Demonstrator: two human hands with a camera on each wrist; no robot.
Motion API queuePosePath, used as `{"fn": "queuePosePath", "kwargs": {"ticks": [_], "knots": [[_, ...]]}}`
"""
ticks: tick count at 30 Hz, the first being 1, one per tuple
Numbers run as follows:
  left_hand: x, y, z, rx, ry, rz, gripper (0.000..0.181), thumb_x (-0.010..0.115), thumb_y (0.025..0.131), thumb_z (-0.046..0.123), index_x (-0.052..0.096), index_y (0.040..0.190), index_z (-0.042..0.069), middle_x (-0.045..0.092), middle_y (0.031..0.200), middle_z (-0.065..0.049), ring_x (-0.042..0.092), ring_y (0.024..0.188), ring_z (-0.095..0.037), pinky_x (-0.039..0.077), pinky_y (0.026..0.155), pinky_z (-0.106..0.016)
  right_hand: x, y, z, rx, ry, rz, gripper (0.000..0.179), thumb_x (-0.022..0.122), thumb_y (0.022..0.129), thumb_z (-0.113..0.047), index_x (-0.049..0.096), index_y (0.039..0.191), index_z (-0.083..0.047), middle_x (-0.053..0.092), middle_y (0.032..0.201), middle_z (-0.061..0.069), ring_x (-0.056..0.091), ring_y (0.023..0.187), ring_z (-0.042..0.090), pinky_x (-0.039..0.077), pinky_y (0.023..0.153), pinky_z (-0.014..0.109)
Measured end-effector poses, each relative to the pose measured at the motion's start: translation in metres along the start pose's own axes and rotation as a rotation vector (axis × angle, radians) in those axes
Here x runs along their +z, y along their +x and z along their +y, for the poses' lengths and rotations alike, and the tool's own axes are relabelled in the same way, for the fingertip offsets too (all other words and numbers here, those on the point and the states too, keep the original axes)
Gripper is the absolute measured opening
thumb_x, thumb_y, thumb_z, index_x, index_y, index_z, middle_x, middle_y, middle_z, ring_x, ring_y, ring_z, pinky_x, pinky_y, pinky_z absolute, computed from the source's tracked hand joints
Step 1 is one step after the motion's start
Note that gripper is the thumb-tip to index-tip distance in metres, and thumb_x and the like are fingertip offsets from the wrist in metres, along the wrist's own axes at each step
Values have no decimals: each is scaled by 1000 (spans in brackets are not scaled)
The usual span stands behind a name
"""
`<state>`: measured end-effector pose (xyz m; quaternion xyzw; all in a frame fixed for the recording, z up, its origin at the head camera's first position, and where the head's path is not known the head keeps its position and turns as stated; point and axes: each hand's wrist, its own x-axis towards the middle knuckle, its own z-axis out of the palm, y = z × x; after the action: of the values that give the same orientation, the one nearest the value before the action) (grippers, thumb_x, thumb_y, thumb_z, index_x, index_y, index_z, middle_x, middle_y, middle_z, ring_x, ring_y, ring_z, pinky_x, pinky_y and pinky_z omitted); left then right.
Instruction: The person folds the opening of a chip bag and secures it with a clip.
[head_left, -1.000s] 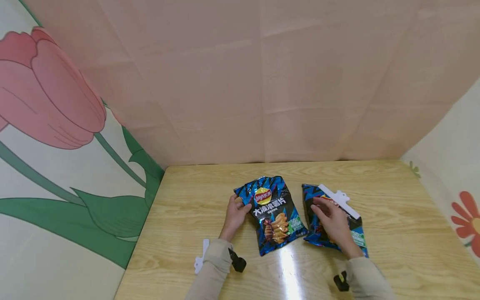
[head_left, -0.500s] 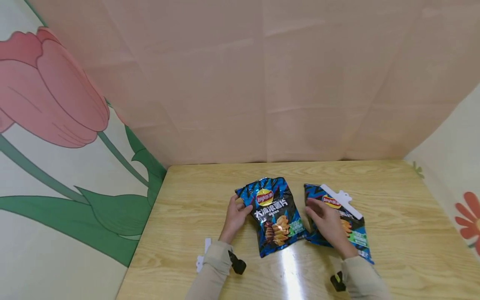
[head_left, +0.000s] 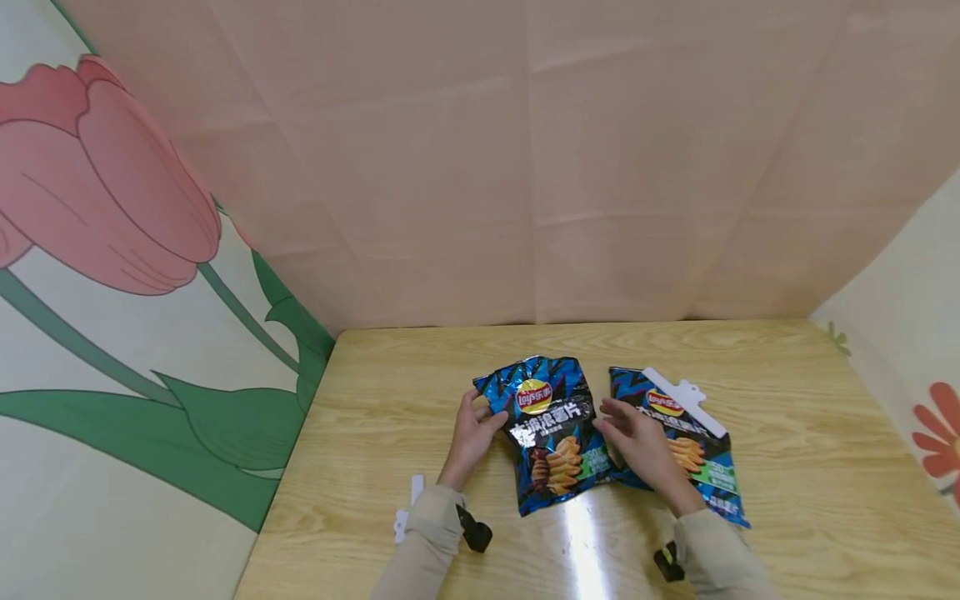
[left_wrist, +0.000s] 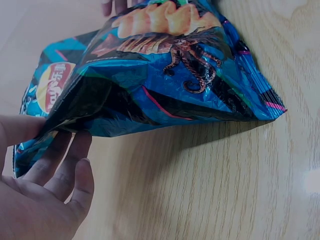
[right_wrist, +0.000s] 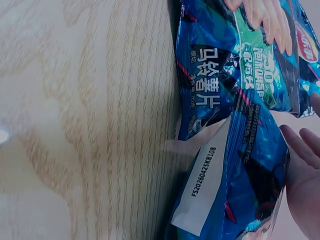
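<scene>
wood table [head_left: 360,400], pink sheet [head_left: 525,183] behind; sleeve [head_left: 423,537] overlaps clip [head_left: 417,485]; left hand [head_left: 470,442] pinches left bag [head_left: 551,437]; right hand [head_left: 649,452], fingers loose, overlaps right bag [head_left: 712,467].

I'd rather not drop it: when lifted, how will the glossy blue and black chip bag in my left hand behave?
That chip bag likely bends, given its creases. Its shiny film could slip. The pictured chips suggest it's light.

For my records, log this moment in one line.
left hand: pinches blue-black foil chip bag; right hand: beside it; long white clip: on second bag
</scene>
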<state>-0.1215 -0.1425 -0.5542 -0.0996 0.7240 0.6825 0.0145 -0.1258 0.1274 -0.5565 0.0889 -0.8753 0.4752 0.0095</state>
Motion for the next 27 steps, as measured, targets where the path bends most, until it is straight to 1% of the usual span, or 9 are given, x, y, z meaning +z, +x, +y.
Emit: {"fn": "queuePosePath", "kwargs": {"ticks": [5,7,11,14,17,24,27], "knots": [[0,-3,2,-16,-8,-1,61,68,91,7,38,144,3,71,110,-24,63,77,-14,50,67,-32,2,1,0,18,-12,-18,51,64,98,-25,52,138,5,63,128,27,67,109,40,56,89,44],[1,1,-6,-22,-12,4,62,69,90,8,39,143,6,71,109,-22,62,76,-12,50,68,-35,3,1,0,21,-17,-22,52,64,98,-25,52,138,4,64,127,27,67,109,41,56,89,45],[1,0,-5,-31,-33,-2,64,68,88,4,37,144,5,70,111,-25,60,74,-11,50,68,-34,5,0,-1,14,-18,-15,50,65,97,-24,54,136,4,66,124,28,68,107,41,56,89,45],[0,-1,-4,-40,-42,-12,69,67,87,0,33,146,3,68,115,-27,61,76,-12,51,72,-37,5,0,-1,-1,-11,-9,47,67,96,-23,56,134,3,67,120,27,70,104,39,56,86,44],[-1,-3,-3,-45,-47,-19,72,66,86,-1,30,148,4,66,119,-27,62,78,-15,53,74,-40,6,-2,-2,-14,-8,-17,45,67,96,-21,57,133,3,69,116,25,71,101,37,57,84,41],[-4,-9,-4,-37,-49,-35,73,66,85,5,30,148,14,66,122,-22,63,82,-16,52,75,-39,5,-4,-3,11,-21,-43,46,67,96,-21,56,135,0,70,114,22,72,97,35,59,78,37],[-5,-10,-7,-33,-44,-35,73,66,85,7,30,148,15,67,122,-21,64,85,-17,52,77,-40,5,-5,-5,14,-26,-50,45,68,95,-20,57,134,0,70,114,23,72,96,35,59,76,36]]}}
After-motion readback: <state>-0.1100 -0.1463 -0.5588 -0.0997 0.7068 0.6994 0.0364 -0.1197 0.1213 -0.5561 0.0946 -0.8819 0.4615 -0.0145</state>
